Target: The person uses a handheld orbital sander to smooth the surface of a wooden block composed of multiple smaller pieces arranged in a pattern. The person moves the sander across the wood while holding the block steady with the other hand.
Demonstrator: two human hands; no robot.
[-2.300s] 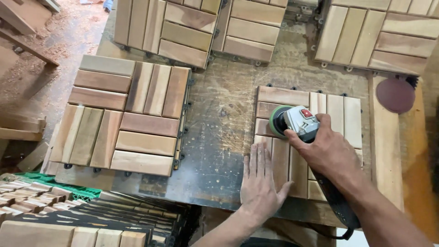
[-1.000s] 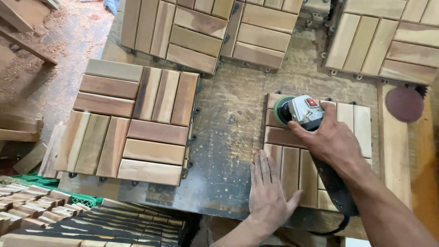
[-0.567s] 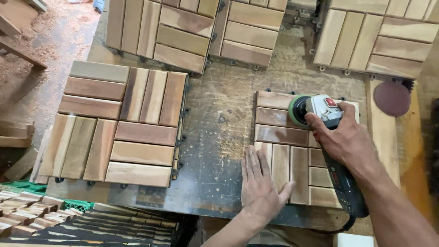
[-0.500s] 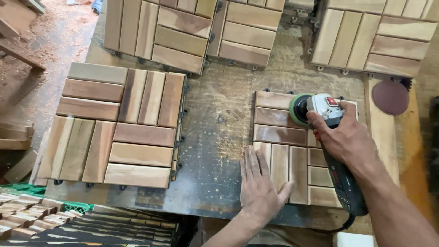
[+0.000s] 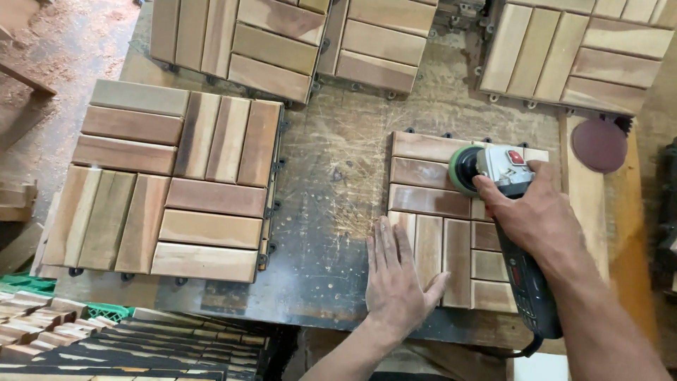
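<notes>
the sander (image 5: pixel 493 169) had slid from the tile's left edge toward its upper middle. the slatted wooden tile (image 5: pixel 430 204) lay flat on the scratched workbench (image 5: pixel 338 162), right of a larger tile (image 5: pixel 176 183). right hand (image 5: pixel 536 219) gripped the sander closed; left hand (image 5: pixel 398 282) stayed pressed flat on the tile's near corner, fingers spread.

The wooden tile (image 5: pixel 451 219) shows tan and reddish-brown slats in alternating crosswise blocks. On it, the sander (image 5: pixel 504 176) is grey with a green pad and a red switch; at two o'clock lies a maroon sanding disc (image 5: pixel 599 144).
</notes>
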